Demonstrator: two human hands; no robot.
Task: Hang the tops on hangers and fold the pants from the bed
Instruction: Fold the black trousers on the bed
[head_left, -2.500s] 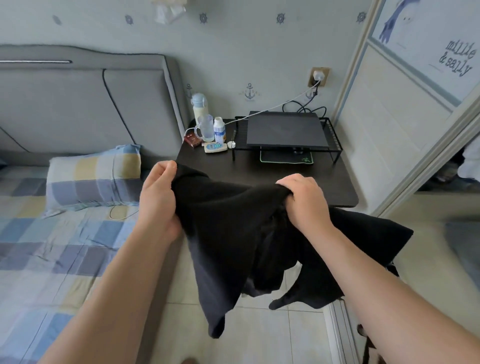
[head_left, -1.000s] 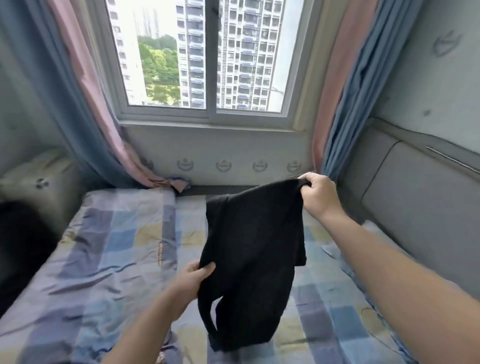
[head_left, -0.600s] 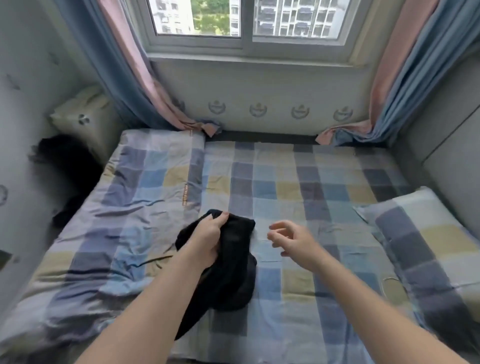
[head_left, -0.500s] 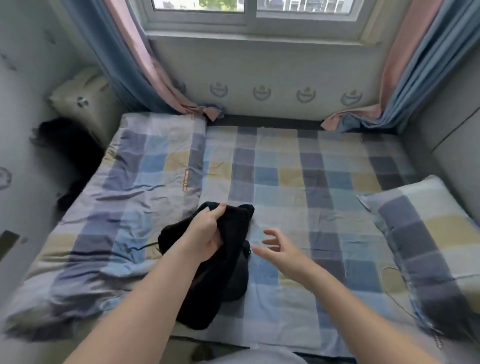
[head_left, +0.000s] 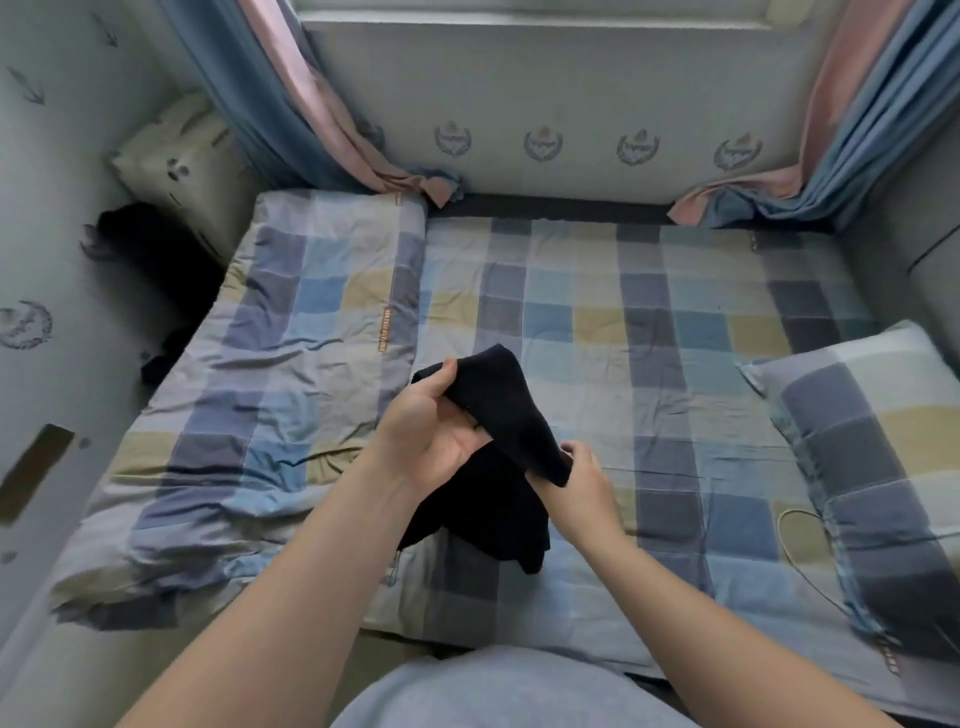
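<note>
In the middle of the frame a black garment (head_left: 501, 410) is held just above the near half of the bed (head_left: 597, 322), bunched rather than spread. One band of it runs tight from the left hand (head_left: 431, 431) down to the right hand (head_left: 584, 480), and the rest droops in a dark fold onto the checked sheet below the wrists. The left hand has the upper end: thumb laid over the top edge, palm turned up, fingers curled underneath so the cloth is pinched between them. The right hand is lower and further right, its fingers bent in on the band's lower corner and gripping it, though the fingertips are hidden under the cloth. A folded checked quilt (head_left: 291, 364) lies along the left side of the bed, and a matching pillow (head_left: 872, 447) sits at the right edge. Blue-and-pink curtains (head_left: 291, 88) hang in both upper corners. A dark heap (head_left: 156, 254) lies at the left wall; what it is cannot be told.
</note>
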